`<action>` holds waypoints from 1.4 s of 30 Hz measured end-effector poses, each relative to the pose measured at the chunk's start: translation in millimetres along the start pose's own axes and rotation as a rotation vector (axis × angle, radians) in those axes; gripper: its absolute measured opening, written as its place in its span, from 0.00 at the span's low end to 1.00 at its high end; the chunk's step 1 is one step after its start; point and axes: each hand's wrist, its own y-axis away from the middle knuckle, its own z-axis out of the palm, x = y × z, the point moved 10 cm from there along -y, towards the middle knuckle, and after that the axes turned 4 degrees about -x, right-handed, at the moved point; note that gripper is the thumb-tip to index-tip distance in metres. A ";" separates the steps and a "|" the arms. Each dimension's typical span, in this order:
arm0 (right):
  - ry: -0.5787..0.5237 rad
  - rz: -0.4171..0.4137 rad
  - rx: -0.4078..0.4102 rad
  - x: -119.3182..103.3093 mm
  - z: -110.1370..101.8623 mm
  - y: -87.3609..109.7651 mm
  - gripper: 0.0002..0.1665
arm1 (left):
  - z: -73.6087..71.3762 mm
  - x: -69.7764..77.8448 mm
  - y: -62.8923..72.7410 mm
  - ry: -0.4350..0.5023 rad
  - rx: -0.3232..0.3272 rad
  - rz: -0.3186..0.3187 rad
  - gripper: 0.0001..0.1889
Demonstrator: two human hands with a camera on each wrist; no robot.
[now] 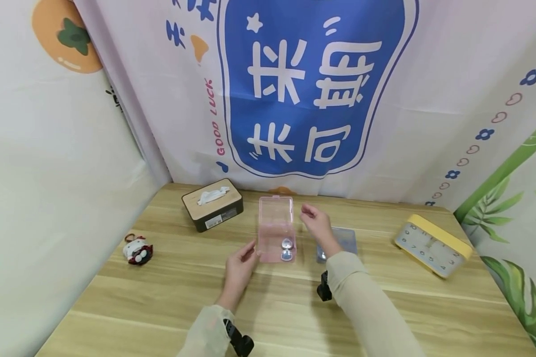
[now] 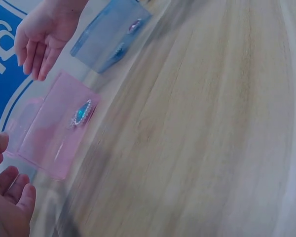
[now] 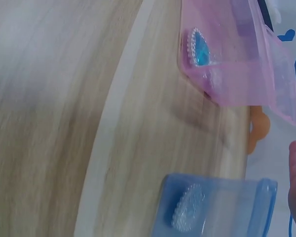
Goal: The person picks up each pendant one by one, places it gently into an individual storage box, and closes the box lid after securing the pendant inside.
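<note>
A clear pink box (image 1: 270, 254) stands with its lid raised at the back. Inside lies a teal gem (image 3: 201, 49) with a beaded silvery rim. My left hand (image 1: 240, 267) is at the box's left front side, fingers loosely bent with nothing held. On the other side, my right hand (image 1: 319, 225) hovers beside the raised lid, its fingers relaxed and holding nothing. Beneath the right forearm is a clear blue box (image 1: 348, 240), partly hidden by it. A beaded gem (image 3: 188, 208) lies in that blue box, and a pinkish one (image 2: 134, 25) shows there in the left wrist view.
A wood-topped tissue box (image 1: 212, 201) stands behind the left hand. A small plush charm (image 1: 137, 249) lies at the table's left edge. To the right, a yellow clock (image 1: 433, 245) leans back. A printed cloth (image 1: 196, 124) hangs along the table's rear edge.
</note>
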 end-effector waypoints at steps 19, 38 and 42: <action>-0.036 0.075 -0.170 17.3 37.2 -7.8 0.38 | 13.1 -1.0 -4.4 -0.003 -0.056 0.019 0.22; -0.127 0.051 -0.188 2.4 38.3 -0.5 0.35 | 13.9 2.9 -3.9 -0.129 -0.058 0.013 0.20; -0.128 0.053 -0.169 14.0 39.3 -5.7 0.35 | 14.6 5.8 -1.9 -0.153 -0.058 0.028 0.20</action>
